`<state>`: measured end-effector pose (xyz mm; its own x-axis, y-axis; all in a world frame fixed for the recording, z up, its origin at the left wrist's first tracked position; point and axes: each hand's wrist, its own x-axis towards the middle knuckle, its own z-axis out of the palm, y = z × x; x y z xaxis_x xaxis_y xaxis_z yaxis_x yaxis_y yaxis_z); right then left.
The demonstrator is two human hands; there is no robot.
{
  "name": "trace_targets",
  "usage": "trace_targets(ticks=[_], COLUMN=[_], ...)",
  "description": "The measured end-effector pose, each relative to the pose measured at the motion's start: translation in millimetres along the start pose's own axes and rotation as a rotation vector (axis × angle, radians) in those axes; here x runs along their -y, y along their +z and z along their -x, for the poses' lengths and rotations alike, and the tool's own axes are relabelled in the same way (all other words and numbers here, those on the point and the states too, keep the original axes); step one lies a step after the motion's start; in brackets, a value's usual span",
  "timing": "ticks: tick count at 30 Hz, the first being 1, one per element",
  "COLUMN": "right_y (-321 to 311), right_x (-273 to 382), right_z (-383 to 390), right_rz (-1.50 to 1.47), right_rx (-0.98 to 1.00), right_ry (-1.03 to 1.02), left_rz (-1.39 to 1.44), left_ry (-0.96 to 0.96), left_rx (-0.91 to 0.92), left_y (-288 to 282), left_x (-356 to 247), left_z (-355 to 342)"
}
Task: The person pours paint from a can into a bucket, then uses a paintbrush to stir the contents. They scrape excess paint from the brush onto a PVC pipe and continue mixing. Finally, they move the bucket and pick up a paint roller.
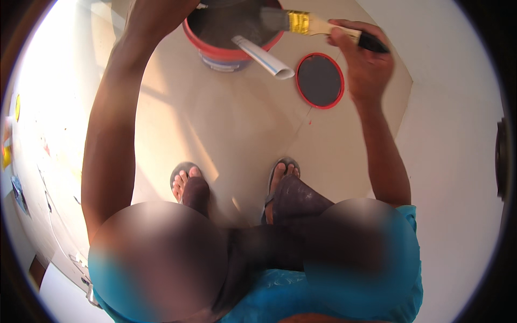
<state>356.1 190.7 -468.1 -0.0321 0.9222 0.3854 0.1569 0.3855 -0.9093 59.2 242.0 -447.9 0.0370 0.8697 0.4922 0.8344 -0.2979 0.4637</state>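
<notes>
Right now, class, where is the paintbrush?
In the head view, the paintbrush is right of centre near the top, in the grip of the right hand, its bristles over the red-rimmed bucket.

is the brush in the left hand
No, the right hand grips the brush by its handle.

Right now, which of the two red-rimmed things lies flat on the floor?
The dark grey disc, right of the bucket; the bucket stands upright and open-topped instead.
</notes>
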Motion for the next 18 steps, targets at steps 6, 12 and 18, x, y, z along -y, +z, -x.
trace_targets(ticks=[6, 12, 18], right_y=[1.1, 23.7, 93.9], right_x=[-11.4, 15.9, -58.9], right_z=[1.7, -52.3, -157.3], right_rz=[0.243, 0.587, 0.732], right_rx=[-0.028, 0.081, 0.159], right_ry=[0.181, -0.635, -0.774], left_rz=[0.068, -0.005, -0.063], left_ry=[-0.04, -0.141, -0.024], left_rx=[0.055, 0.086, 0.137], left_y=[-8.1, -22.8, -22.0], left_x=[-11.5, -22.5, -42.6], left_z=[4.0, 0.0, -6.5])
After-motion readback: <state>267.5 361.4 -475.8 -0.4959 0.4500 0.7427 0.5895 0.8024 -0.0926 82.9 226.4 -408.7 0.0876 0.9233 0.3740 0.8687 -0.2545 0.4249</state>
